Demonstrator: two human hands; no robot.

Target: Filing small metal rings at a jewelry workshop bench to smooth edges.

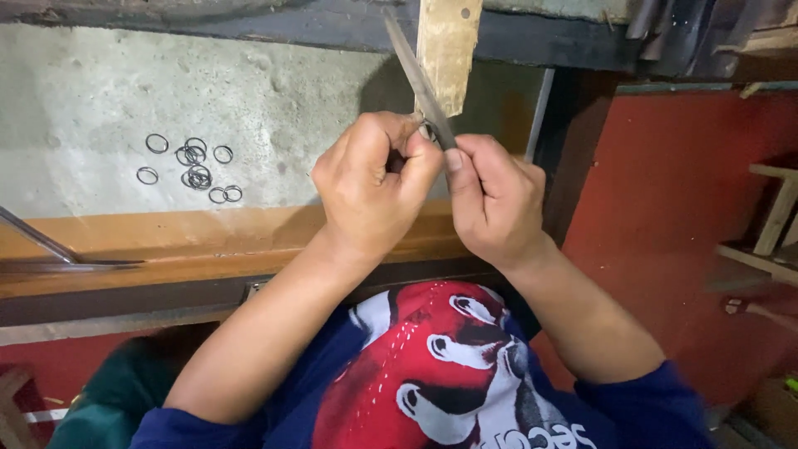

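- Left hand [370, 187] fisted, thumb and forefinger pinched on a small metal ring [426, 130] — ring mostly hidden at the fingertips, just below the wooden post [447, 50].
- Right hand [492, 204] closed around a thin metal file [420, 79], blade angled up-left across the ring.
- Best kept steady: ring braced firm, short controlled strokes, fingertips clear of the blade edge.
- Loose rings [195, 166] scattered on grey slab [91, 108], well apart to the left.
- Orange wooden ledge [166, 241] below the slab.
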